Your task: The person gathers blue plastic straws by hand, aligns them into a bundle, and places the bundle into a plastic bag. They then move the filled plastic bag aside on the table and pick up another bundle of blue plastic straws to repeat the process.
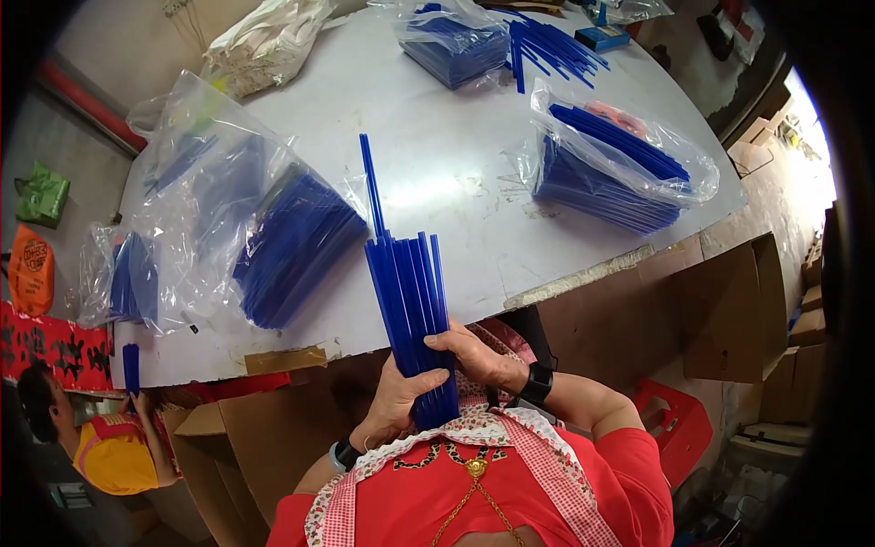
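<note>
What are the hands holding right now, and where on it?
Both hands, left hand and right hand, grip a bundle of blue sticks near its lower end.

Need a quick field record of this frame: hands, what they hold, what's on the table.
left hand: grips the bundle of blue sticks from below
right hand: wrapped over the bundle's lower part
bundle state: upright, one stick sticking up above the rest
table: grey, worn near edge
left of bundle: clear bag of blue sticks
right of bundle: second clear bag of blue sticks
far edge: loose blue sticks
lower left: another person, holding a blue piece
</note>
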`<action>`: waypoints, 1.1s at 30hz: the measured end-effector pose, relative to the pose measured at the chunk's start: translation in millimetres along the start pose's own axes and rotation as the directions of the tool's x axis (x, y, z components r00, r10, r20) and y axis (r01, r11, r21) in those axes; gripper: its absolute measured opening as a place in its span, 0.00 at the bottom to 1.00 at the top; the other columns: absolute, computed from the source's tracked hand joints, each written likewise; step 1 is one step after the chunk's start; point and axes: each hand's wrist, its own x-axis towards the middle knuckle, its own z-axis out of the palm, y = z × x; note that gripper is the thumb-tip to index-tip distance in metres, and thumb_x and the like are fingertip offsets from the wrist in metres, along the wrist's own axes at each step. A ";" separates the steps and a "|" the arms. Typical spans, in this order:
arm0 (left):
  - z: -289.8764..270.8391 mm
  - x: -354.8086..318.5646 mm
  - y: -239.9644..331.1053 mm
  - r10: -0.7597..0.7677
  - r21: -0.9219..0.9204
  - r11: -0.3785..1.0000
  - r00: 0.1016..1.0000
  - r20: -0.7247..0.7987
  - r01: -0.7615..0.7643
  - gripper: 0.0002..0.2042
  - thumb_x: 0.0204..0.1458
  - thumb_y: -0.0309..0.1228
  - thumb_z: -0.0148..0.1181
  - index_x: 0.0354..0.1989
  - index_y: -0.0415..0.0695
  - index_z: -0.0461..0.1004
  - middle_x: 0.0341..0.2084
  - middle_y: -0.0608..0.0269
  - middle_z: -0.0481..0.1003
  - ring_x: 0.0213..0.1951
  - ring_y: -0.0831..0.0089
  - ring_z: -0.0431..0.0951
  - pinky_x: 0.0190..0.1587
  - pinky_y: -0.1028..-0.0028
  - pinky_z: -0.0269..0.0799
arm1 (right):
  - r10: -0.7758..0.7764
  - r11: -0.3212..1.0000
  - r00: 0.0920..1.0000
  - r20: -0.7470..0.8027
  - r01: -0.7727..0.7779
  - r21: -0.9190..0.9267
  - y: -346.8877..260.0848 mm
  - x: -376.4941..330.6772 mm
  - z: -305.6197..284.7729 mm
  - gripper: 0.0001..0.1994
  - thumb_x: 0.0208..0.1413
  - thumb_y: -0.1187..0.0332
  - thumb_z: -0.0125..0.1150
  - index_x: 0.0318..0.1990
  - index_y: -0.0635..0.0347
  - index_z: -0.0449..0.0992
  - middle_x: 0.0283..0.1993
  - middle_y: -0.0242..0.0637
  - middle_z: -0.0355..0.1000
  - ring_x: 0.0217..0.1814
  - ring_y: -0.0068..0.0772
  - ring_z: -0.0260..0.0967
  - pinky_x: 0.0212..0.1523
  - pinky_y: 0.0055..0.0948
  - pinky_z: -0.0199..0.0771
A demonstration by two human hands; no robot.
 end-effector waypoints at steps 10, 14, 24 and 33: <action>-18.8 -22.0 5.9 0.035 0.003 0.999 0.992 -0.118 -0.035 0.24 0.46 0.23 0.66 0.52 0.39 0.65 0.36 0.56 0.76 0.37 0.69 0.78 0.41 0.70 0.78 | 0.043 0.960 0.987 -0.153 -0.083 -0.267 -94.7 125.4 -40.6 0.44 0.53 0.62 0.50 0.71 0.58 0.28 0.70 0.54 0.49 0.66 0.47 0.58 0.61 0.41 0.61; -11.5 -24.2 12.0 0.001 -0.024 1.000 0.999 -0.054 -0.003 0.25 0.44 0.26 0.69 0.50 0.38 0.65 0.36 0.57 0.76 0.37 0.70 0.78 0.42 0.68 0.77 | -0.151 0.739 0.925 -0.349 -0.129 -0.661 -118.8 184.5 -77.7 0.42 0.56 0.56 0.50 0.70 0.65 0.34 0.68 0.56 0.54 0.67 0.46 0.57 0.63 0.37 0.60; -10.3 -2.5 12.4 0.067 0.081 0.994 0.998 0.017 -0.068 0.20 0.48 0.24 0.65 0.50 0.38 0.68 0.39 0.56 0.77 0.39 0.71 0.79 0.44 0.71 0.76 | -0.004 1.000 0.966 0.258 0.011 -0.027 -56.6 37.8 -23.5 0.42 0.54 0.42 0.56 0.68 0.62 0.51 0.65 0.51 0.59 0.69 0.44 0.53 0.67 0.42 0.54; 4.9 3.4 8.6 -0.043 0.057 0.998 0.996 0.079 0.038 0.22 0.49 0.23 0.63 0.54 0.37 0.67 0.42 0.57 0.77 0.42 0.70 0.78 0.47 0.70 0.76 | -0.063 0.861 0.997 0.034 0.037 0.508 -30.0 2.5 -35.0 0.37 0.55 0.41 0.54 0.65 0.57 0.58 0.64 0.44 0.60 0.65 0.42 0.58 0.65 0.46 0.55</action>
